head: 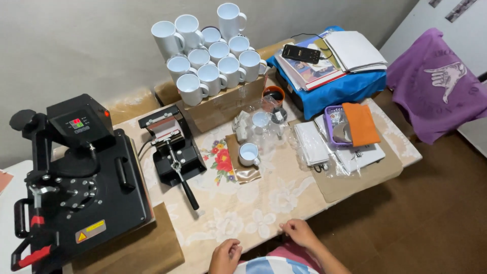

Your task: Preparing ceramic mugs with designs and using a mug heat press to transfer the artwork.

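My left hand [224, 255] rests at the near edge of the table [253, 213] with its fingers curled and nothing in it. My right hand [299, 232] lies on the table edge a little to the right, fingers loosely bent, also holding nothing. A single white mug [249, 153] stands on a brown sheet in the middle of the table, well beyond both hands. A black mug heat press [172, 149] with a long handle sits left of that mug. A large black flat heat press [76, 177] fills the left side.
Several white mugs [210, 53] stand on a cardboard box [223, 106] at the back. Clear plastic wrappings, a purple basket [335, 127] with an orange cloth [360, 123], white sheets, a blue-covered pile with papers and a phone [301, 53] lie right. A purple shirt [436, 86] drapes over a chair.
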